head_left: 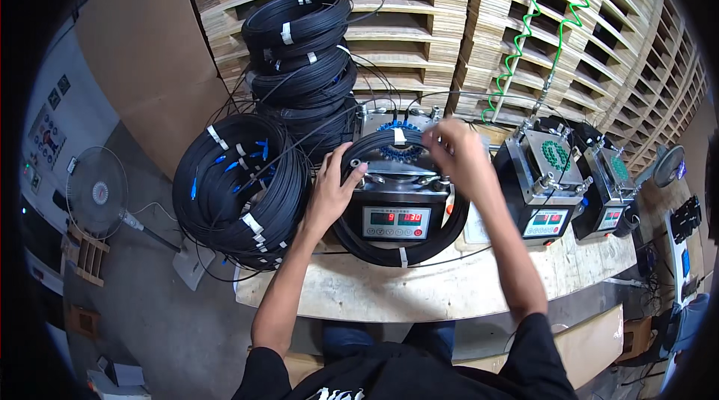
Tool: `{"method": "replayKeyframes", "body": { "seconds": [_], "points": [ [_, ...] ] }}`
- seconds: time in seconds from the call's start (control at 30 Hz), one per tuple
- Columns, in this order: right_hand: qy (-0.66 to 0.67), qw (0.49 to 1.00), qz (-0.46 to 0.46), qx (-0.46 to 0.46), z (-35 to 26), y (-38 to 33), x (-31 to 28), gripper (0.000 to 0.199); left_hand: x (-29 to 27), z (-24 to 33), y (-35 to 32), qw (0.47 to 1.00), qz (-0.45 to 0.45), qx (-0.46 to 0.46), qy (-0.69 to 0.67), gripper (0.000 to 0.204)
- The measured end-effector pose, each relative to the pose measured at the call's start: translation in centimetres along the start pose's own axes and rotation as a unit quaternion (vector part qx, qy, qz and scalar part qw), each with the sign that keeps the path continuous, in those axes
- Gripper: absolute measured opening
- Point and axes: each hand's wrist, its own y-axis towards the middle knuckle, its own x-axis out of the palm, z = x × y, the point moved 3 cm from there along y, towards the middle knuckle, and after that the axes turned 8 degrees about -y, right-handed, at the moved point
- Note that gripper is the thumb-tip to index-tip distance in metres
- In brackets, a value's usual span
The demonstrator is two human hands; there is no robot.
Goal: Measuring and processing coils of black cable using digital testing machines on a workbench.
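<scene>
A black cable coil [389, 250] bound with white tape lies looped around a small metal machine [397, 205] with a red digit display. My left hand [335, 184] rests on the coil's left side at the machine's top corner, fingers spread. Over the back right of the machine's top, next to a ring of blue connectors [397, 151], my right hand [451, 147] pinches something thin; it is blurred and I cannot tell what.
Stacks of black cable coils [240, 190] with blue ends sit at the table's left, more coils [299, 48] behind. Two similar machines [547, 183] stand to the right. Wooden pallets [464, 18] rise behind, a green spiral hose [535, 25] hangs, and a fan [97, 194] stands on the floor at left.
</scene>
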Motion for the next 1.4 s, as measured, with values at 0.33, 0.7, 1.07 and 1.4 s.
{"method": "replayKeyframes", "body": {
  "seconds": [0.33, 0.7, 1.07, 1.4],
  "points": [
    [-0.271, 0.816, -0.510, 0.018, 6.7, 14.3, 9.1, 0.035, 0.2, 1.0, 1.3, 0.996, -0.060, -0.029, 0.053, 0.067],
    [-0.165, 0.786, -0.588, 0.100, 8.5, 14.5, 11.4, 0.024, -0.9, 3.0, 1.1, 0.984, -0.061, 0.004, 0.167, 0.060],
    [-0.180, 0.775, -0.595, 0.111, 7.8, 14.7, 11.3, 0.026, -2.4, 14.6, 13.0, 0.931, -0.158, 0.130, 0.304, 0.022],
    [-0.186, 0.782, -0.585, 0.104, 7.4, 16.6, 9.1, 0.036, 0.5, 9.2, 20.8, 0.792, -0.409, -0.027, 0.452, 0.051]
  ]
}}
